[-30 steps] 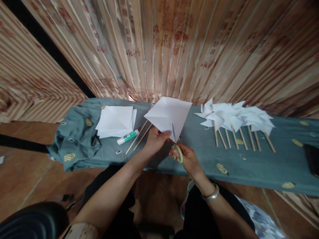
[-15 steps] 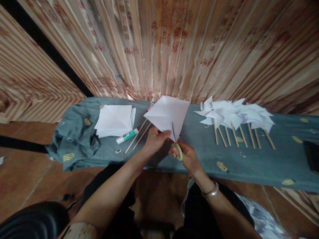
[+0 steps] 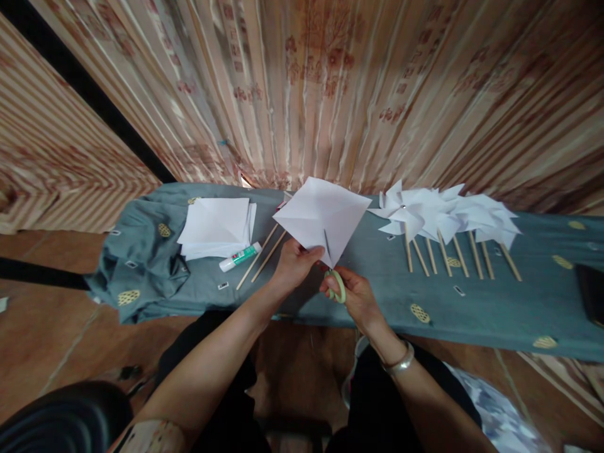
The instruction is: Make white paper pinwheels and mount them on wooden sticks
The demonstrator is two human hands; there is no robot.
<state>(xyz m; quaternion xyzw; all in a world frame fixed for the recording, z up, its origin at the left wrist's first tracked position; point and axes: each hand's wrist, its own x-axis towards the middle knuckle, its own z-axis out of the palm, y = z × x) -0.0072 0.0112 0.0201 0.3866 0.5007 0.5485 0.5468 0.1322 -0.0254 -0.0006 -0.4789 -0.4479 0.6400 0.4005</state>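
A creased square of white paper (image 3: 321,211) is held up over the cloth-covered bench, one corner toward me. My left hand (image 3: 297,264) pinches its lower left edge, thumb on top. My right hand (image 3: 353,292) grips scissors (image 3: 338,288) with pale green handles, fingers through the loops. One dark blade lies over the paper's near corner, pointing toward its centre; the other blade is hidden beneath the sheet. Just left of my left hand, thin wooden sticks (image 3: 268,255) rest on the cloth, their far ends partly covered by the paper.
A stack of white paper squares (image 3: 214,223) lies at the left, with a glue stick (image 3: 240,257) in front. Several white paper pinwheels (image 3: 443,214) on sticks lie in a row at the right. A dark object (image 3: 589,292) sits at the right edge. A patterned curtain (image 3: 311,94) hangs behind.
The right side of the paper has spread flatter and reaches further right. Both hands and the scissors stay in nearly the same place.
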